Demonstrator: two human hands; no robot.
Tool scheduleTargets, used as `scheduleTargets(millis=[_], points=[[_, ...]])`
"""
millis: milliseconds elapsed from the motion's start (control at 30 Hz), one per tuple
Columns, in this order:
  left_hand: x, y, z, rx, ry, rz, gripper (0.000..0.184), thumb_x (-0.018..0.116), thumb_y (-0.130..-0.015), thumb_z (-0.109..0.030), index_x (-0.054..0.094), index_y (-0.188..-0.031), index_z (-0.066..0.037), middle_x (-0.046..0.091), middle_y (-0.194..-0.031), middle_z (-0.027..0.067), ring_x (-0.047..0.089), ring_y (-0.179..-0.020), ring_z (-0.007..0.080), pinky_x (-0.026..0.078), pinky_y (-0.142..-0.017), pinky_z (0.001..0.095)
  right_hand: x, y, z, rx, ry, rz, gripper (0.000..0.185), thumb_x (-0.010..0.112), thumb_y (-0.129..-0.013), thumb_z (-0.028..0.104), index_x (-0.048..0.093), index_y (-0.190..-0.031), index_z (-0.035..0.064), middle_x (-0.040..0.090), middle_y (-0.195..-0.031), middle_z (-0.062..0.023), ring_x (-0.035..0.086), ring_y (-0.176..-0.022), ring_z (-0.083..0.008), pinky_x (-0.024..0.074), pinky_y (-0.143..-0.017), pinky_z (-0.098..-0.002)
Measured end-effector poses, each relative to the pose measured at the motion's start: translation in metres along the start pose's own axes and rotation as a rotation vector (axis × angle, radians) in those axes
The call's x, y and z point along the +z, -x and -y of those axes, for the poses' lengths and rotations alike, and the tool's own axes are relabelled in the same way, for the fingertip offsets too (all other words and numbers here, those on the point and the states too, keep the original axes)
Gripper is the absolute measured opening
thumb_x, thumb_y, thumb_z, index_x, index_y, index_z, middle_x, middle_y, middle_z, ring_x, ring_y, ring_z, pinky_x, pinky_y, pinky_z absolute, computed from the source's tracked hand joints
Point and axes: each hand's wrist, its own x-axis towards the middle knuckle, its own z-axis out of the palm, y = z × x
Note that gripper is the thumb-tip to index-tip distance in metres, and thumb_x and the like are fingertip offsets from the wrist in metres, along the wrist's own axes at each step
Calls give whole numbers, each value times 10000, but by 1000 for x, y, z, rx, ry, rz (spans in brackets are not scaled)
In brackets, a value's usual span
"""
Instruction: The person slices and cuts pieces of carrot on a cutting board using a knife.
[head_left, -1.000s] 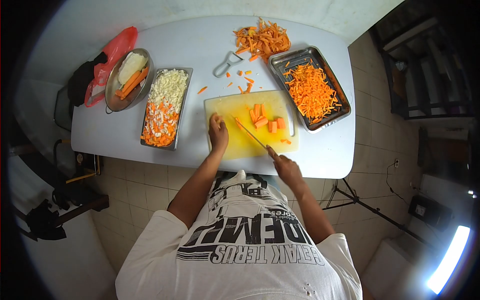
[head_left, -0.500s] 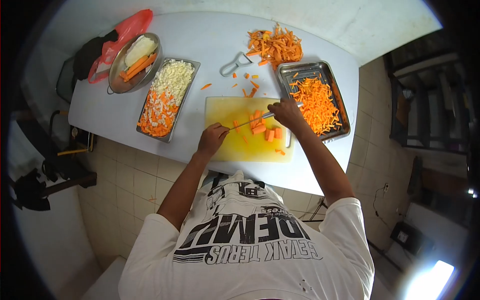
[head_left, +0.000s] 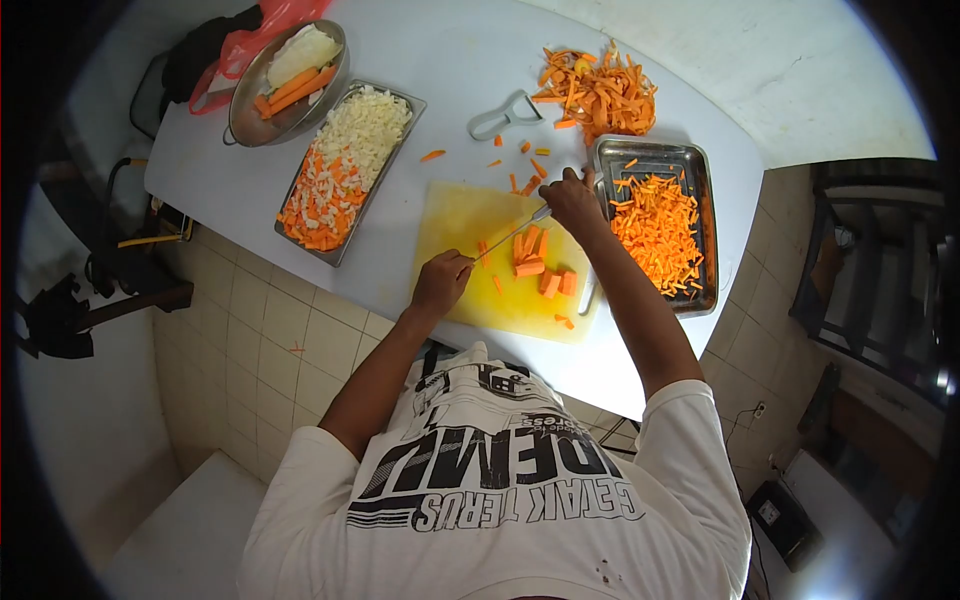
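My right hand (head_left: 576,208) is wrapped round the handle of a knife (head_left: 512,231), above the upper right part of a yellow cutting board (head_left: 447,215). The blade slants down to the left across the board. At its far end, the fingers of my left hand (head_left: 443,283) are pinched together on the tip. Thick carrot pieces (head_left: 530,266) lie on the board beneath and to the right of the blade. A few thin carrot sticks (head_left: 497,285) are scattered near my left hand and along the board's lower right edge.
Right of the board stands a metal tray (head_left: 711,230) of cut carrot sticks (head_left: 655,240). Behind are carrot peelings (head_left: 605,95) and a grey peeler (head_left: 505,116). On the left are a long metal pan (head_left: 416,103) of chopped white and orange vegetables and a metal bowl (head_left: 240,108) holding whole carrots.
The camera view has shifted and turned slightly. Both hands stay on the knife in nearly the same place, with the blade slanting a little more steeply across the board.
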Motion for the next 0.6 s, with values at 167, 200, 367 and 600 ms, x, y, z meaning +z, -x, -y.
scheduleTargets(millis=[167,200,367,600], points=[[2,1,-1,6,16,-13,76,692,-796,-51,687,-864,-17,637,-784,121,636,-700,292,509,-636,374,1,-3,-2,-33,24,12,76,622,-845,133,678,-883,167,667,-794,16,574,-1008,-202,296,-1015,-557],[3,-1,-2,-3,27,-8,74,692,-795,-50,688,-861,-17,637,-779,123,637,-697,292,510,-634,373,1,-5,-2,-41,44,19,81,618,-847,133,678,-890,166,669,-802,17,573,-1011,-201,299,-1013,-556],[6,0,-6,-31,32,-34,61,688,-787,-46,682,-841,-18,627,-762,125,633,-695,300,510,-639,384,10,-10,1,-22,61,-96,103,599,-855,130,676,-906,175,667,-767,4,575,-980,-196,332,-981,-497],[20,2,-3,-42,-45,-73,37,689,-780,-39,668,-804,-22,633,-756,126,630,-687,308,505,-627,394,11,-9,12,37,148,-193,72,597,-845,150,667,-839,167,640,-708,-3,562,-904,-192,368,-882,-426]])
